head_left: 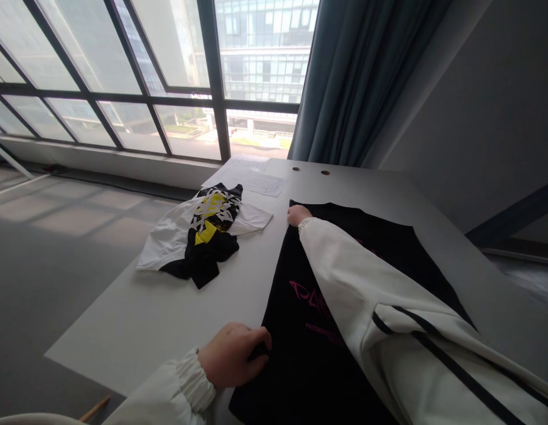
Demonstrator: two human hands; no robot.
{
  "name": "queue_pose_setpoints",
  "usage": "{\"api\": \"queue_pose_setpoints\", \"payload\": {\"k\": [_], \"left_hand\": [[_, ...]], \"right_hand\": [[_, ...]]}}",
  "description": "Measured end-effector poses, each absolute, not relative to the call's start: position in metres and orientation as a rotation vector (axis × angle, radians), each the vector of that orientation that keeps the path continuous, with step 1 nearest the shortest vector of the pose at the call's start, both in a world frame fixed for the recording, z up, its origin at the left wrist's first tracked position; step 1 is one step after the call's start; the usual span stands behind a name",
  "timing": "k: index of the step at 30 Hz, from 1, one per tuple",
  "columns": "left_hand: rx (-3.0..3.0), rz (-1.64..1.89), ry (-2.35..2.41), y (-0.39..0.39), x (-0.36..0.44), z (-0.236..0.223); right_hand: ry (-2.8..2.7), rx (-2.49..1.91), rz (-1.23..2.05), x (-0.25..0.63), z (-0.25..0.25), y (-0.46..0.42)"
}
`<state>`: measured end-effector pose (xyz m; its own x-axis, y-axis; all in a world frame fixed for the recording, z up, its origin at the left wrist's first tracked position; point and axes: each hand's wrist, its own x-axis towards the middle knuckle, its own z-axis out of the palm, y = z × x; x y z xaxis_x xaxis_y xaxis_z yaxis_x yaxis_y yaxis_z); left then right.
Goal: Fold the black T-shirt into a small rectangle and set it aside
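Room: most likely an office or similar workroom, well above ground
Window wall (150, 71): dark-framed panes, ahead of the left fingers (261, 335)
View outside: a many-windowed block (265, 65), beyond the right fingers (293, 211)
Worktop (167, 319): plain white, beneath both hands' fingers, with two round desk-style holes (296, 169) ahead of the right fingers
Paper sheets (267, 184): on the worktop, past the right fingers
Curtain (344, 88): blue-grey, full folds, beyond the right fingers
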<state>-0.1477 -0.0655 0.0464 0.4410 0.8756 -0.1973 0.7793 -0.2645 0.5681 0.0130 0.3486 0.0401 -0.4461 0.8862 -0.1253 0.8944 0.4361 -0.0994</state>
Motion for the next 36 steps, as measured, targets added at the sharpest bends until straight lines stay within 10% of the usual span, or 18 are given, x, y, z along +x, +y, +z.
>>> {"api": "queue_pose_setpoints", "payload": {"k": [23,36], "left_hand": [[2.372,0.072,1.153,-0.078,-0.019,0.116],[2.441,0.286,1.285,-0.04,0.007,0.058]], "right_hand": [[2.536,2.045,-0.384,0.189,0.042,0.327],[2.449,2.052,-0.492,0.203,-0.017,0.316]]}}
